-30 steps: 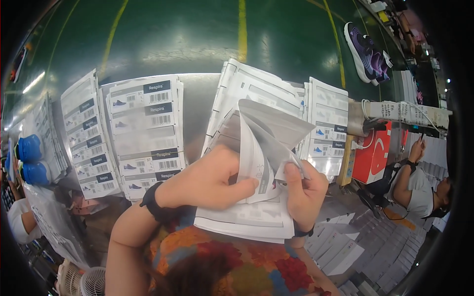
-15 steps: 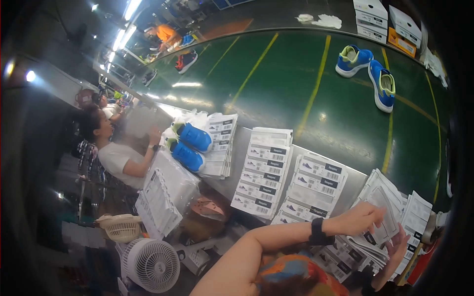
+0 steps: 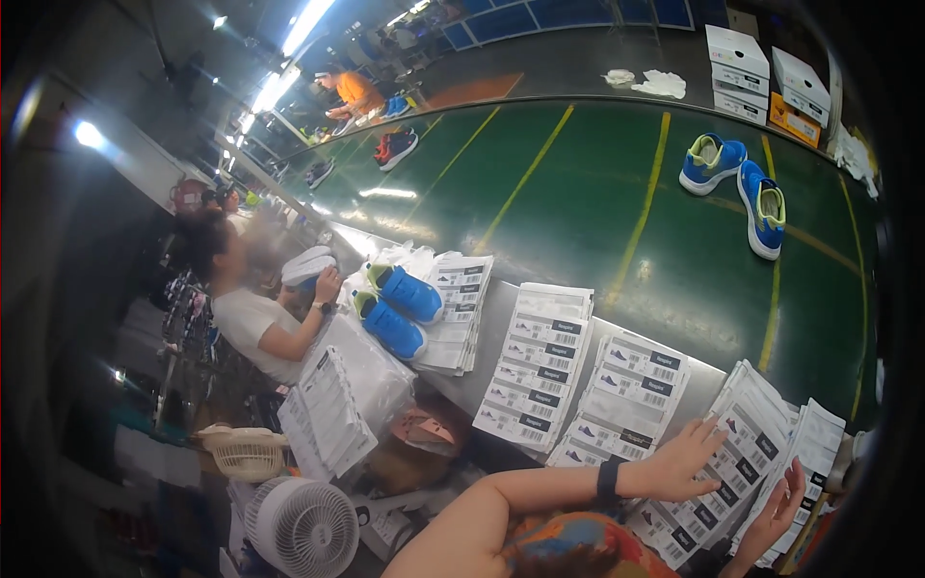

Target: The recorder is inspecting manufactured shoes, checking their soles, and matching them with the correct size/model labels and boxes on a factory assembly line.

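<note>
A stack of white label sheets (image 3: 750, 424), printed with small shoe pictures and black blocks, lies at the lower right. My left hand (image 3: 679, 462), with a dark band at its wrist, rests palm down across its left part, fingers stretched out. At the stack's right edge my right hand (image 3: 774, 509) stands with its fingers extended and apart, gripping nothing that I can see. Another label stack (image 3: 817, 453) is just right of it. To the left lie two more, a nearer label stack (image 3: 624, 395) and a farther label stack (image 3: 538, 361).
Behind the metal ledge runs a green conveyor belt (image 3: 568, 193) with yellow lines, carrying blue shoes (image 3: 761, 212). Another blue pair (image 3: 395, 313) sits beside papers at left. A co-worker (image 3: 255, 308) holds a whitish object. A white fan (image 3: 303, 530) stands lower left.
The sheets that were raised and bent between my hands now lie flat on the stack. My left hand has flattened onto them. The whole view has shifted; the co-worker's whitish object shows more clearly.
</note>
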### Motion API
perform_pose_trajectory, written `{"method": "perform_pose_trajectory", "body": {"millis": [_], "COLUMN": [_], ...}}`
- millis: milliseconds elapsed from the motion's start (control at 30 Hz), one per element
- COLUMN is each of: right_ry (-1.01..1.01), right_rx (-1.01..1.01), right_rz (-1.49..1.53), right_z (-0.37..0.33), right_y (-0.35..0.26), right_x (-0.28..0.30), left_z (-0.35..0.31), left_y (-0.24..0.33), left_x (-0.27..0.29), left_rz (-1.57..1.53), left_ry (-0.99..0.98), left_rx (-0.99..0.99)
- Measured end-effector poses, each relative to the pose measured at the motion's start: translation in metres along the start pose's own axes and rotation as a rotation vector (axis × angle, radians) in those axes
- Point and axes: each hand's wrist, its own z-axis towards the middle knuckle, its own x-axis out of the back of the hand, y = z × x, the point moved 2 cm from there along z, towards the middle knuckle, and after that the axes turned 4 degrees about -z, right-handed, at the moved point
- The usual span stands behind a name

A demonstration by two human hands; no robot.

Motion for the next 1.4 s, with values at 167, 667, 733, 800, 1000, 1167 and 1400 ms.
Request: {"method": "perform_pose_trajectory", "body": {"millis": [167, 667, 733, 800, 1000, 1167, 1400], "right_ry": [-0.09, -0.425, -0.456, -0.582, -0.573, -0.71, -0.859], "right_rx": [0.09, 0.415, 0.395, 0.334, 0.561, 0.606, 0.515], "right_rz": [-0.224, -0.47, -0.482, -0.451, -0.416, -0.503, -0.714], "right_z": [0.01, 0.033, 0.044, 0.055, 0.075, 0.082, 0.192], "right_y": [-0.028, -0.129, -0.139, -0.151, -0.154, -0.18, -0.128], "right_x": [0.005, -0.031, -0.043, -0.057, -0.107, -0.144, -0.179], "left_z": [0.005, 0.06, 0.063, 0.063, 0.066, 0.07, 0.061], "left_y": [-0.02, -0.158, -0.156, -0.153, -0.151, -0.16, -0.144], "left_x": [0.019, 0.059, 0.056, 0.055, 0.049, 0.039, 0.07], "left_rz": [-0.046, -1.507, -1.419, -1.378, -1.419, -1.437, -1.375], "left_ry": [0.12, 0.053, 0.051, 0.07, 0.059, 0.057, 0.063], "left_rx": [-0.105, 0.355, 0.397, 0.413, 0.416, 0.393, 0.432]}}
